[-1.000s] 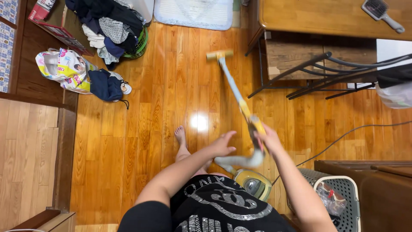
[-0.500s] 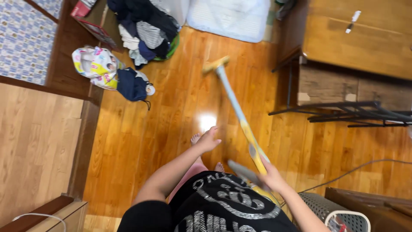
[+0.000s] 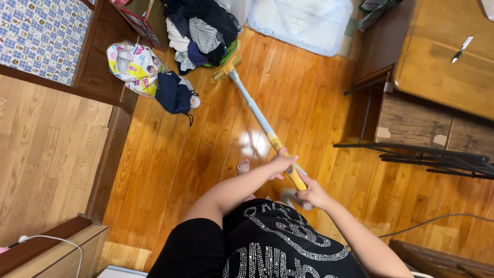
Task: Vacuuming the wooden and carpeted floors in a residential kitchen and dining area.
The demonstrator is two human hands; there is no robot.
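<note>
I hold a vacuum cleaner wand (image 3: 256, 111), pale blue with a yellow handle, running from my hands up and left to its yellow floor head (image 3: 225, 69) on the wooden floor. My right hand (image 3: 311, 193) grips the yellow handle at its lower end, by the grey hose. My left hand (image 3: 281, 163) rests on the wand just above it. The floor head sits close to a green basket (image 3: 225, 53) heaped with clothes. My bare foot (image 3: 243, 166) shows beside the wand.
A colourful plastic bag (image 3: 133, 62) and a dark blue cloth bag (image 3: 174, 92) lie left of the floor head. A white mat (image 3: 301, 20) lies at the top. A wooden table (image 3: 450, 67) with a black metal frame (image 3: 411, 152) stands right. A grey cord (image 3: 432, 221) crosses the floor.
The floor head has swung left toward the clothes basket. My left hand, free in the air before, now rests on the wand. The view has shifted left.
</note>
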